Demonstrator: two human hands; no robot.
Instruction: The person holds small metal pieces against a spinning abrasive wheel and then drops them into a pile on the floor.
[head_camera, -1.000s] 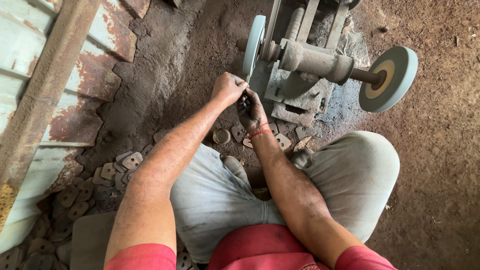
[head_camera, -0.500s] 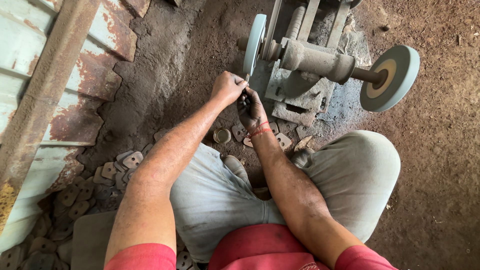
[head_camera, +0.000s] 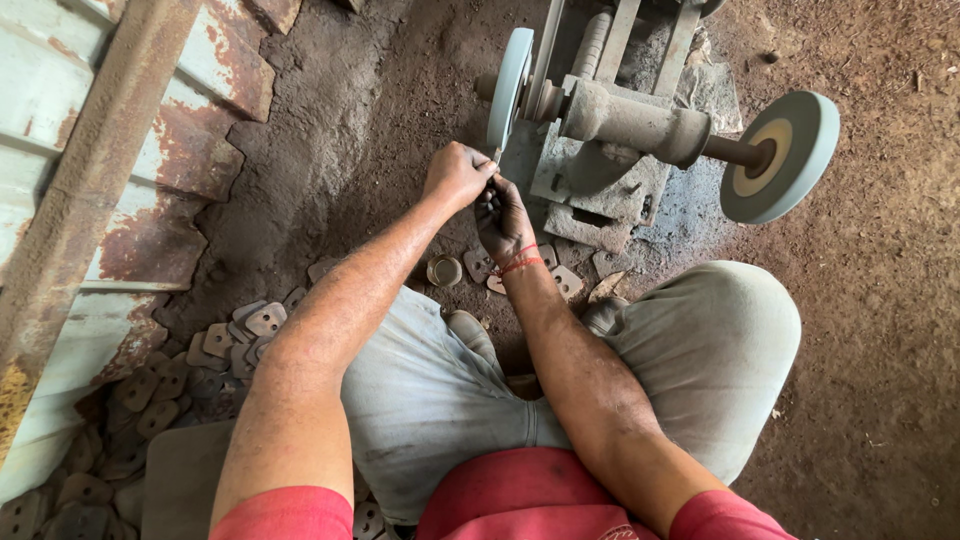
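Note:
My left hand (head_camera: 456, 176) and my right hand (head_camera: 503, 218) are together, both pinching a small flat metal piece (head_camera: 493, 160) against the lower rim of the left grinding wheel (head_camera: 508, 85). The piece is mostly hidden by my fingers. This wheel sits on a shaft of a grey bench grinder (head_camera: 620, 130) standing on the dirt floor, with a second, larger grinding wheel (head_camera: 780, 155) at the right end. A red thread is tied around my right wrist. I sit on the ground with my knees bent.
A heap of flat metal blanks (head_camera: 170, 380) lies on the floor at my left. A few more blanks (head_camera: 560, 280) and a small round cap (head_camera: 444, 270) lie below the grinder. A rusty sheet-metal wall (head_camera: 90, 180) runs along the left.
Both hands stay at the left wheel's rim; they shifted only slightly with the piece between them.

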